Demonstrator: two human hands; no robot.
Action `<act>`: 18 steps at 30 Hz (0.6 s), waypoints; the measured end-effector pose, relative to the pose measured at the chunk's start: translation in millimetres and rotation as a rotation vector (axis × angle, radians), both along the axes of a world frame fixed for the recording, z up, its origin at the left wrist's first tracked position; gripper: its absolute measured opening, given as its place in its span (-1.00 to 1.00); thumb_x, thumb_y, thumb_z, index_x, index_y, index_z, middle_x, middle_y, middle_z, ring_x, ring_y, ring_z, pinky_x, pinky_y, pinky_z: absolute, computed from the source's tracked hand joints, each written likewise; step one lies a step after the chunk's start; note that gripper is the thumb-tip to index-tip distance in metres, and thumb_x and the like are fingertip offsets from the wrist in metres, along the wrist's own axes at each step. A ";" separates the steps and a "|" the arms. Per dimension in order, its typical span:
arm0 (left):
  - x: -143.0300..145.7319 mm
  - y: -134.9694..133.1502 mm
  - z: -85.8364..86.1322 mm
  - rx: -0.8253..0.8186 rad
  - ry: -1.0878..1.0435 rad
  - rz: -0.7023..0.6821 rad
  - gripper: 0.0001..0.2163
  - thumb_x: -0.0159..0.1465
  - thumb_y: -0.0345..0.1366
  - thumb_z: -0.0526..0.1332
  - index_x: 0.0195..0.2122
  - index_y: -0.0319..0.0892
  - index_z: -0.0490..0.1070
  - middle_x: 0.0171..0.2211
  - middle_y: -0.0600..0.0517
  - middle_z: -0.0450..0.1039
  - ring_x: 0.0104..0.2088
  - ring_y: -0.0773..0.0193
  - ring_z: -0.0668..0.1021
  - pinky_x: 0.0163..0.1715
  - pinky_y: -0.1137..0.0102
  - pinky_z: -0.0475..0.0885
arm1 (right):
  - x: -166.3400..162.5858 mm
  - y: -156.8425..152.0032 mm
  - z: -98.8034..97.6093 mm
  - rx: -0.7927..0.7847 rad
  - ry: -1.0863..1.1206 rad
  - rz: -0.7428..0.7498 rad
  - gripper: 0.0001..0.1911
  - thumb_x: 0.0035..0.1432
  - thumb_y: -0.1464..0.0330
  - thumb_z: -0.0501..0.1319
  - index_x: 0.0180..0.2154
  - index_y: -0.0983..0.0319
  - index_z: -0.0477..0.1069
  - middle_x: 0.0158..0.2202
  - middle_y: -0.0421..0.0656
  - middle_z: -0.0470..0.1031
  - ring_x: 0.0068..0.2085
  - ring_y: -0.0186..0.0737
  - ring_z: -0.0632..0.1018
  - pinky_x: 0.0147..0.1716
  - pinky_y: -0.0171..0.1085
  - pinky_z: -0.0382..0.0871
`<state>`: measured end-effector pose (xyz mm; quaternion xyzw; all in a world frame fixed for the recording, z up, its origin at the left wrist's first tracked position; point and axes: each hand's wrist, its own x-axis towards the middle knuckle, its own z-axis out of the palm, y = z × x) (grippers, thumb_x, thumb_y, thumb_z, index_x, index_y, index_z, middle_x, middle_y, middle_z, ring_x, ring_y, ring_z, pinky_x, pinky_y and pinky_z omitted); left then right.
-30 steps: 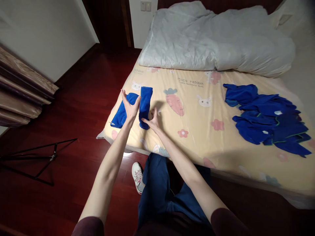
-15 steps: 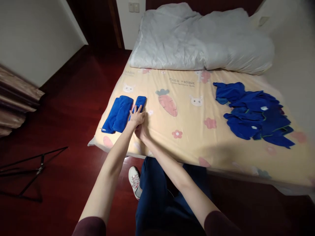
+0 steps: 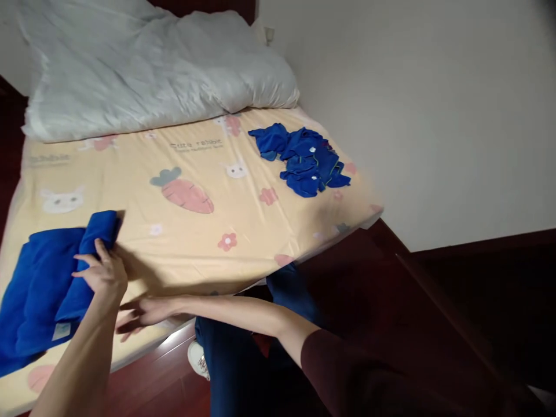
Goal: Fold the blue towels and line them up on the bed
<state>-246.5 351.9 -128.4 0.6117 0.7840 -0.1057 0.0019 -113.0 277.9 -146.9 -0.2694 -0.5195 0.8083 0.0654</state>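
Observation:
My left hand [image 3: 103, 271] rests with spread fingers on a narrow folded blue towel [image 3: 101, 227] near the bed's front left. This towel lies up against other folded blue towels [image 3: 46, 284] on its left, and a white tag shows at the near end. My right hand [image 3: 150, 311] hovers close to the bed's front edge, fingers apart and slightly blurred, nothing in it. Farther right on the bed is a loose heap of crumpled blue towels [image 3: 304, 159] with white tags and green edging, apart from both hands.
The bed [image 3: 195, 255] has a yellow sheet printed with carrots, flowers and rabbits. A bunched grey-white quilt [image 3: 165, 69] lies along its far side. A pale wall [image 3: 412, 116] stands to the right, and dark red floor shows below the bed's front edge.
My view has swung right and nearer. The narrow folded towel now sits against the other folded ones, where a gap showed before. My right hand has come away from it.

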 end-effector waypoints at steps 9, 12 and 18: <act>88.1 -78.4 -13.7 0.382 -0.468 -0.403 -0.17 0.17 -0.22 0.03 0.35 0.44 -0.46 0.36 0.49 -0.51 0.44 0.04 -0.21 0.39 -0.16 -0.03 | 366.2 54.4 17.4 0.446 -0.372 -0.949 -0.72 0.23 0.32 0.29 -0.05 0.30 0.54 -0.05 0.00 0.61 -0.14 -0.22 0.62 -0.12 -0.27 0.49; 138.7 -143.9 -36.9 0.355 -0.633 -0.586 -0.20 0.19 -0.29 0.05 0.43 0.26 -0.27 0.42 0.28 -0.22 0.43 -0.06 0.01 0.38 -0.12 0.09 | 482.0 94.3 47.3 0.652 -0.690 -1.371 -0.68 0.23 0.48 0.16 -0.01 0.32 0.53 0.06 0.04 0.53 0.09 -0.17 0.51 0.10 -0.22 0.38; 210.6 -305.9 -83.1 0.185 -0.727 -0.661 -0.54 0.19 -0.40 0.13 0.04 0.15 0.59 0.11 0.04 0.53 0.16 -0.03 0.53 0.04 0.11 0.58 | 607.7 143.7 51.1 0.710 -1.055 -1.490 -0.59 0.10 0.48 0.23 0.01 0.28 0.55 0.33 0.11 0.24 0.30 0.03 0.31 0.28 0.00 0.19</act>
